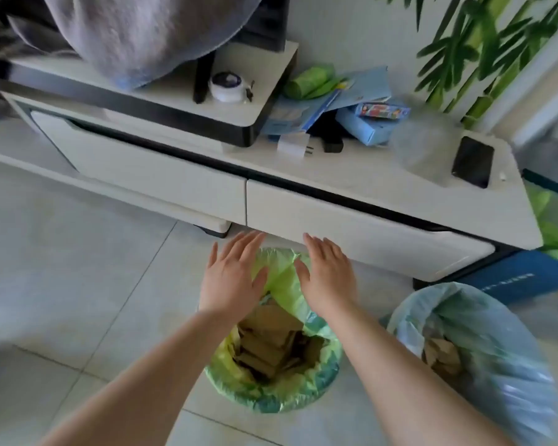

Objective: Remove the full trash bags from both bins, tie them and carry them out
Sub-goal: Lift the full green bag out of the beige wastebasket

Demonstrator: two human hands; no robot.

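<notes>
Hovering over the green bag (284, 284), left hand (232, 278) and right hand (327, 278) are spreading open, empty — both bags, blue bag (484, 342) included, are sitting untied in bins.

Blue-bagged bin (484, 358) cut off, blurred

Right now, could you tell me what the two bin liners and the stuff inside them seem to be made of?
Green liner: thin, translucent plastic film, crinkled and slightly glossy. Blue liner: likewise thin film, paler and see-through. Contents: probably cardboard or brown paper, matte, in flat folded pieces.
</notes>
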